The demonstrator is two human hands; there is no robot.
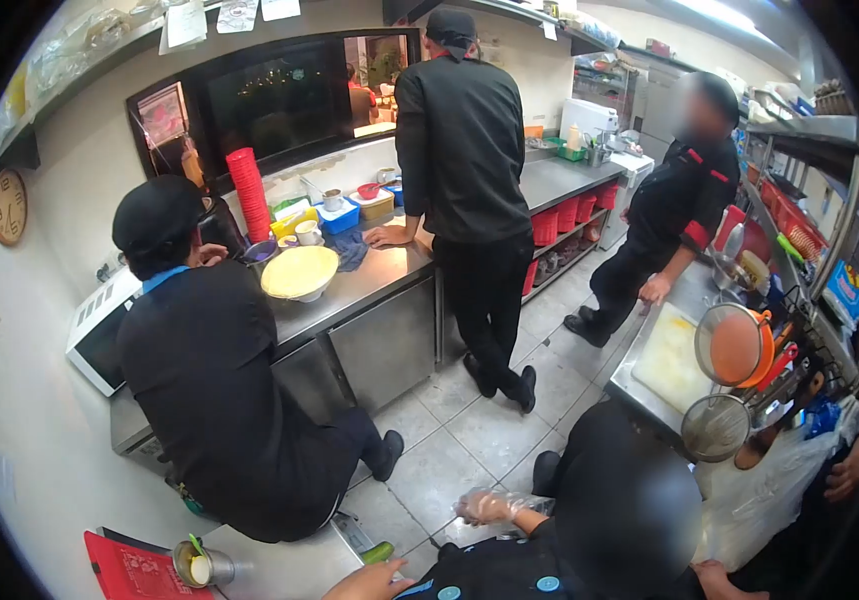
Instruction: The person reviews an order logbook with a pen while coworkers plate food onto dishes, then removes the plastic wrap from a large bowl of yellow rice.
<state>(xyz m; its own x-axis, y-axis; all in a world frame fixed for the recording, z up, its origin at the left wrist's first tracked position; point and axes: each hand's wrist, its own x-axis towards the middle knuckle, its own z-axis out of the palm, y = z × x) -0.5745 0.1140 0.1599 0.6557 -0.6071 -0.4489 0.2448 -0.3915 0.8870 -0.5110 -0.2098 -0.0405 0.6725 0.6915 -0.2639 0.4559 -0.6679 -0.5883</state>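
Observation:
At the bottom edge is what looks like my left hand (369,580), bare and cut off by the frame, beside black cloth with blue trim. What may be my right hand (717,580) barely shows at the lower right. I cannot make out whether either holds anything. Near the left one lies a green cucumber (377,552) by a pale worktop (284,572), which bears a metal cup (203,566) and a red board (134,568). Between the two hands, a person in black leans close, with a clear-gloved hand (487,506) stretched out; whose arm this is stays partly hidden.
A steel counter (374,287) holds a yellow-topped bowl (299,272) and stacked red cups (247,195). Three people in black stand or sit around the tiled floor (449,460). On the right are a cutting board (671,360), hanging strainers (716,428) and another person's bare hand (849,470).

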